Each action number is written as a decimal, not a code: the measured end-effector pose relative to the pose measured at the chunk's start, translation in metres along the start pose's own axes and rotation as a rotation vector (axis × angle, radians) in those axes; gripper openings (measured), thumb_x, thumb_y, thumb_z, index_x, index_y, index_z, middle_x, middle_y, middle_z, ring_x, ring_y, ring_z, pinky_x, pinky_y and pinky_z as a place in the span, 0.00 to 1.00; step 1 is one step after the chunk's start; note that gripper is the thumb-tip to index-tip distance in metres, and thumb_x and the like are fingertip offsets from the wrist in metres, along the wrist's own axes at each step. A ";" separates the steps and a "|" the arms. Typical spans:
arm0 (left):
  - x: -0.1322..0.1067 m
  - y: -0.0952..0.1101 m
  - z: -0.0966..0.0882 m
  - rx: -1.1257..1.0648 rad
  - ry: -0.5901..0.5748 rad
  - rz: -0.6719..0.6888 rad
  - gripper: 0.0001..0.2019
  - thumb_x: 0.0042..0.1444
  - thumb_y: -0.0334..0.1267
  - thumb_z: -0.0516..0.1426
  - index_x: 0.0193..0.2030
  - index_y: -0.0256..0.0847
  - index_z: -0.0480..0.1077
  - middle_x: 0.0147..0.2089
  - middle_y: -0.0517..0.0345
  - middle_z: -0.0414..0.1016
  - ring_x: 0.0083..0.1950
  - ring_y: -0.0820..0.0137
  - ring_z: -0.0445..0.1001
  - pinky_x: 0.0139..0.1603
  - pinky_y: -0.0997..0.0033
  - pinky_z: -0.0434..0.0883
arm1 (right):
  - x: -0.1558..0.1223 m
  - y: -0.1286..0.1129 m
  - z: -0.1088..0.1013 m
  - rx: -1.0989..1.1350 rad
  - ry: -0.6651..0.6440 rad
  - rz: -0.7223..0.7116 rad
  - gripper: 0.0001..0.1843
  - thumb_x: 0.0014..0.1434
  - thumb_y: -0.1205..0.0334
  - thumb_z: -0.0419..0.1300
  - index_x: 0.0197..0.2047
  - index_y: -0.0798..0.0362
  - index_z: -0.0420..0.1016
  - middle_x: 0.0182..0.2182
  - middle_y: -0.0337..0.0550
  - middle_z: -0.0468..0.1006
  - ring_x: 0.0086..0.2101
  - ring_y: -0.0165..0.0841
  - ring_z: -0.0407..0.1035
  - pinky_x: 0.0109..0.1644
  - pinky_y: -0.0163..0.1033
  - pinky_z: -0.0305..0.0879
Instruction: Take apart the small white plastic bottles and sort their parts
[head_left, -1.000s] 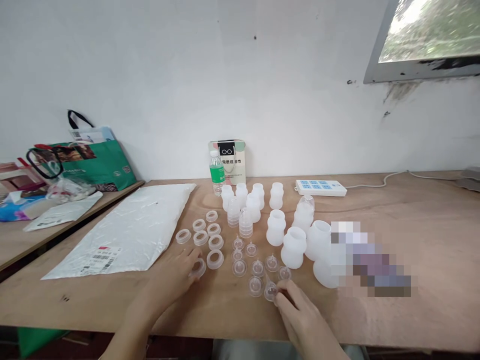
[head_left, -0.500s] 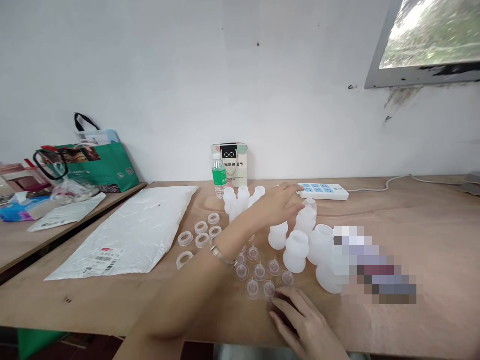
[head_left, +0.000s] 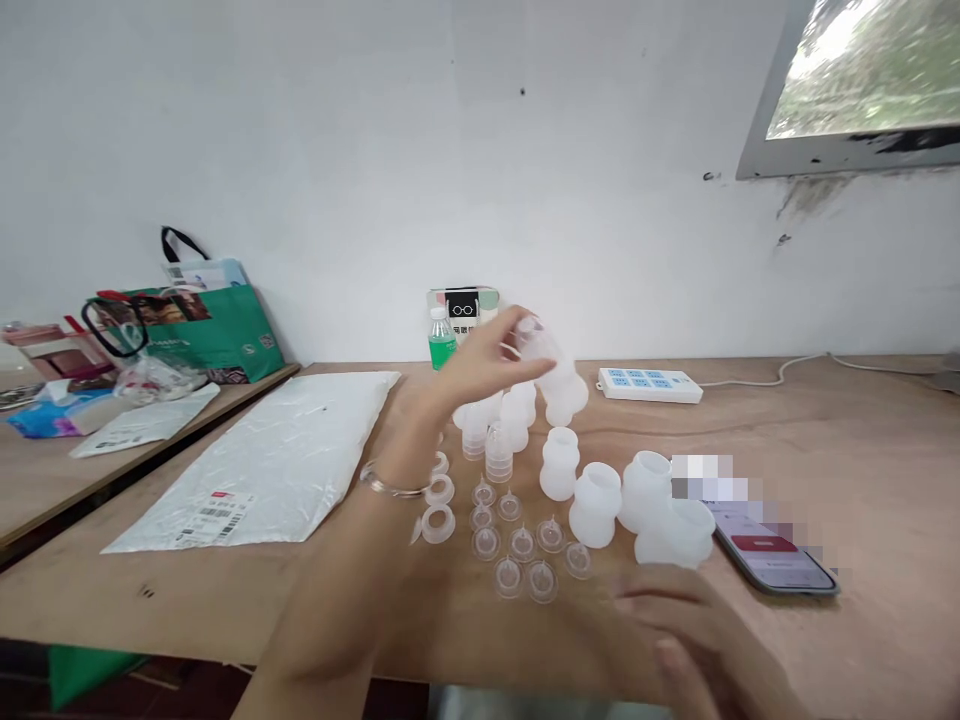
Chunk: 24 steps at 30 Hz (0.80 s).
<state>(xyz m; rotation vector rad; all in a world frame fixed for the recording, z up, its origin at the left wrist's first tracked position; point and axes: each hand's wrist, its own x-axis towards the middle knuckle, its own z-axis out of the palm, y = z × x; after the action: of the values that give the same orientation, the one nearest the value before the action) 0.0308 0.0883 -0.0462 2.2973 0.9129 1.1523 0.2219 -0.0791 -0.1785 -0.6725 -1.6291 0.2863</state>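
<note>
My left hand [head_left: 480, 365] is raised above the wooden table [head_left: 825, 470], fingers closed round a translucent white bottle [head_left: 551, 365] that it holds tilted in the air. My right hand [head_left: 705, 640] hovers low near the front edge, blurred by motion, so I cannot make out its fingers. Below the lifted bottle stand several more white bottles [head_left: 559, 465] and capped small ones [head_left: 499, 450]. Small clear nipples [head_left: 521, 545] lie in rows in front of them, and white rings [head_left: 437, 522] lie to their left, partly hidden by my left forearm.
A phone [head_left: 772, 555] lies at the right beside the bottles. A white power strip [head_left: 649, 385], a green-labelled water bottle [head_left: 441, 345] and a small carton [head_left: 465, 310] stand by the wall. A white plastic mailer [head_left: 277, 455] lies at the left, a green bag [head_left: 195, 330] beyond it.
My left hand has lifted a bottle off the table and up to the left. My right hand drew back from the nipples toward the front edge and blurred.
</note>
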 end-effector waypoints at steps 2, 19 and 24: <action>-0.023 0.012 -0.025 -0.113 -0.039 0.025 0.15 0.50 0.39 0.61 0.44 0.39 0.67 0.41 0.55 0.70 0.40 0.69 0.70 0.39 0.71 0.69 | 0.005 0.004 0.003 0.197 0.152 0.177 0.08 0.60 0.64 0.57 0.41 0.47 0.75 0.36 0.45 0.77 0.38 0.35 0.73 0.41 0.38 0.71; -0.091 -0.001 0.037 -0.401 0.041 -0.070 0.21 0.47 0.55 0.59 0.22 0.37 0.66 0.19 0.64 0.62 0.20 0.78 0.57 0.20 0.75 0.53 | 0.009 0.004 0.043 0.973 -0.258 1.076 0.26 0.52 0.37 0.59 0.32 0.55 0.73 0.23 0.41 0.73 0.18 0.24 0.62 0.20 0.30 0.55; -0.084 -0.013 0.007 -0.335 0.600 -0.163 0.21 0.42 0.54 0.62 0.18 0.39 0.62 0.17 0.66 0.60 0.19 0.79 0.56 0.19 0.77 0.54 | 0.001 0.003 0.032 0.754 -0.148 1.042 0.25 0.45 0.43 0.67 0.41 0.52 0.74 0.22 0.37 0.71 0.20 0.26 0.60 0.21 0.31 0.56</action>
<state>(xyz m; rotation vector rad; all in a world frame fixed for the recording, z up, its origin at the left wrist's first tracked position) -0.0060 0.0374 -0.1039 1.6002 0.9881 1.8031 0.1915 -0.0705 -0.1854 -0.8486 -1.0278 1.6334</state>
